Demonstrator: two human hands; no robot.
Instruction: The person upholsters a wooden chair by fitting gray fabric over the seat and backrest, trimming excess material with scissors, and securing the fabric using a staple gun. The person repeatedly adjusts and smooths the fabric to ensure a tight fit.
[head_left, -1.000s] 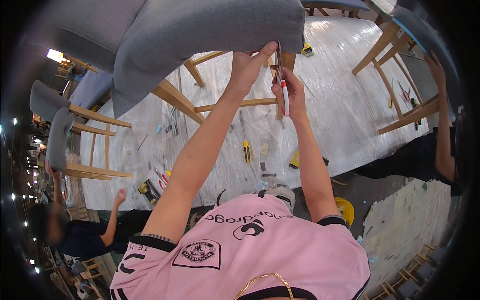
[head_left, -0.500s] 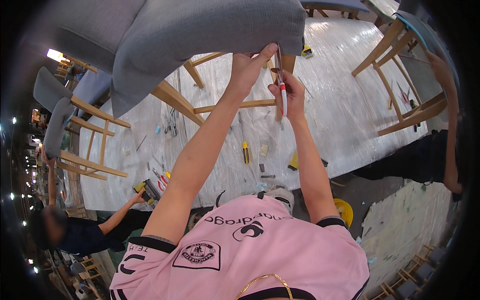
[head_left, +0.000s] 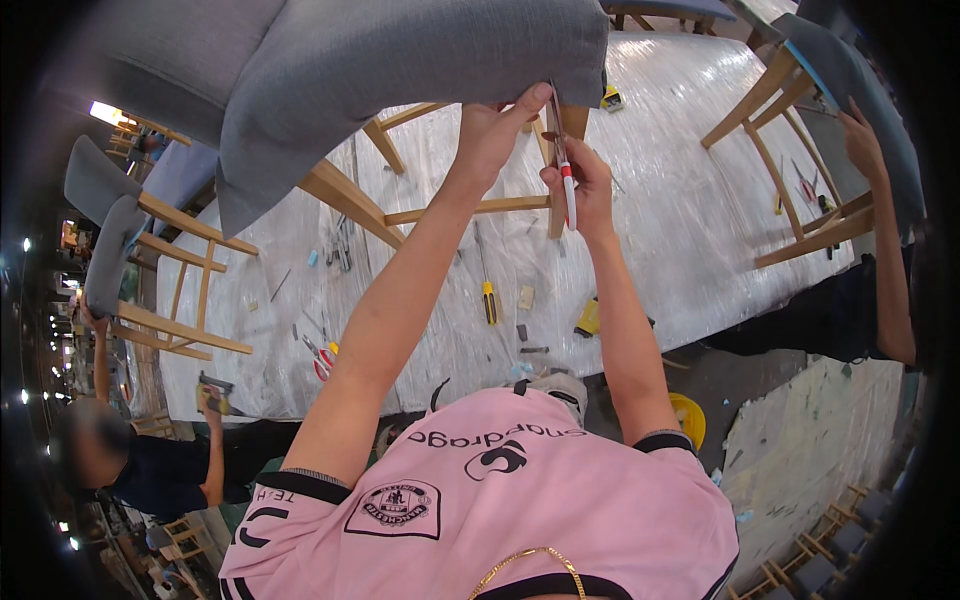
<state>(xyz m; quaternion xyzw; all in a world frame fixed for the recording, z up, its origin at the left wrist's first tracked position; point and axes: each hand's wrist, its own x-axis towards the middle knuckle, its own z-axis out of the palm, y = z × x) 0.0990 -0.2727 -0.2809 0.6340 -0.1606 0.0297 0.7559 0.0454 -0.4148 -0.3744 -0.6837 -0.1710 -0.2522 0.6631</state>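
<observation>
A grey upholstered chair (head_left: 400, 60) with wooden legs stands on the plastic-covered table in front of me. My left hand (head_left: 495, 135) pinches the lower edge of its grey fabric near the front corner. In my right hand (head_left: 590, 185) is a pair of scissors (head_left: 568, 185) with red and white handles. Their blades point up at the fabric edge, right beside my left thumb. How far the blades are apart is hard to make out. A wooden chair leg (head_left: 573, 122) stands just behind the scissors.
On the plastic-wrapped table (head_left: 420, 275) lie a yellow screwdriver (head_left: 489, 303), a yellow-black tool (head_left: 588, 318) and red-handled cutters (head_left: 322, 362). At left, a co-worker holds a staple gun (head_left: 214, 393) near another chair (head_left: 180, 230). Another person's hand (head_left: 862, 140) touches a chair (head_left: 800, 150) at right.
The scissors' handles look closer together, with both my hands almost in place. The co-worker at left has raised the staple gun away from the table. The right-hand person's hand has shifted on their chair.
</observation>
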